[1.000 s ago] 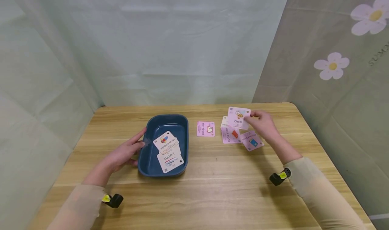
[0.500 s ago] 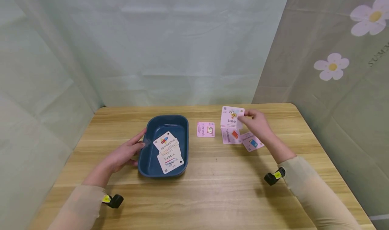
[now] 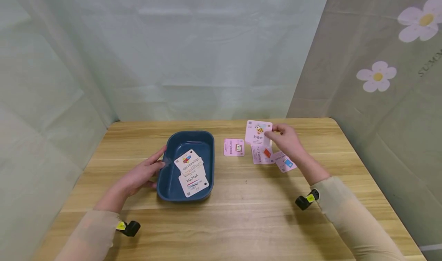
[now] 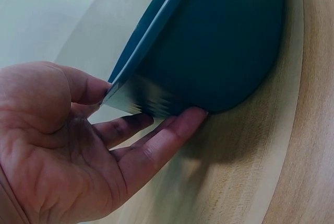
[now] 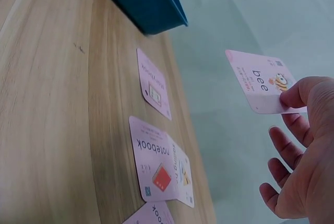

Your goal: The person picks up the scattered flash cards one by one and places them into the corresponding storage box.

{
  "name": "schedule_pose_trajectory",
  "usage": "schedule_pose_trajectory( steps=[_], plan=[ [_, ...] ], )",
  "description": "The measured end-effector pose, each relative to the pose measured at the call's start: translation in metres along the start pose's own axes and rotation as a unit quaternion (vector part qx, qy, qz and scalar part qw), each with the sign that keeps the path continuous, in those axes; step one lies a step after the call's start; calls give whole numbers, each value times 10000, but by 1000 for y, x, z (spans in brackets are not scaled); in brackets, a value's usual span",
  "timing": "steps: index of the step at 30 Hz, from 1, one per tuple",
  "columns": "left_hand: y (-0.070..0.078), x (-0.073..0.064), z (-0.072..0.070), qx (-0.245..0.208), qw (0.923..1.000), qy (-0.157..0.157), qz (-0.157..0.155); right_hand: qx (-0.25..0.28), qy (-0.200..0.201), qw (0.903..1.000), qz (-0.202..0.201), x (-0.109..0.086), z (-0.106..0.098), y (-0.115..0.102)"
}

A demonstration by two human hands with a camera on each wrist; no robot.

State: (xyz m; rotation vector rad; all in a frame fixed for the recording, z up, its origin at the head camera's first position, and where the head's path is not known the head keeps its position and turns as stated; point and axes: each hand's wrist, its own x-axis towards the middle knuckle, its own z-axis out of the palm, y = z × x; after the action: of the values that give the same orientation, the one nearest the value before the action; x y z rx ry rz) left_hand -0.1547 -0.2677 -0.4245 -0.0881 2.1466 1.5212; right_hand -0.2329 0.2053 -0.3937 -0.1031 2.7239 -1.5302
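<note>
Between thumb and index finger, my right hand (image 3: 288,140) pinches a pink picture card reading "bee" (image 3: 257,132), raised off the table. Below it lie a pink "notebook" card (image 3: 262,155) and, in the right wrist view, a paler card (image 5: 182,177) partly under that one. Another pink card (image 3: 284,163) sits to their right, a pink "storybook" card (image 3: 234,147) to their left. My left hand (image 3: 143,173) grips the left side of a dark blue plastic tray (image 3: 211,165), thumb at the rim and fingers against the outer wall. Inside are a "spaceship" card (image 3: 188,162) and a "yacht" card (image 3: 194,184), overlapping.
Everything stands on a wood-grain table (image 3: 248,219). A pale fabric curtain (image 3: 214,61) hangs behind its back edge, and a greyer flowered one (image 3: 386,130) hangs on the right. Each wrist wears a small black camera (image 3: 131,228).
My right hand has carried the "bee" card leftward, from above the pale card toward the "storybook" card. The left hand and the tray stay where they were.
</note>
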Motion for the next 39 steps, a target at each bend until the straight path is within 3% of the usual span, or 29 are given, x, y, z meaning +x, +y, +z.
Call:
schedule_pose_trajectory(
  steps=[39],
  plan=[
    [5,3,0,31,9999,60,-78,105,-199,9997,-119,12,42,-32]
  ],
)
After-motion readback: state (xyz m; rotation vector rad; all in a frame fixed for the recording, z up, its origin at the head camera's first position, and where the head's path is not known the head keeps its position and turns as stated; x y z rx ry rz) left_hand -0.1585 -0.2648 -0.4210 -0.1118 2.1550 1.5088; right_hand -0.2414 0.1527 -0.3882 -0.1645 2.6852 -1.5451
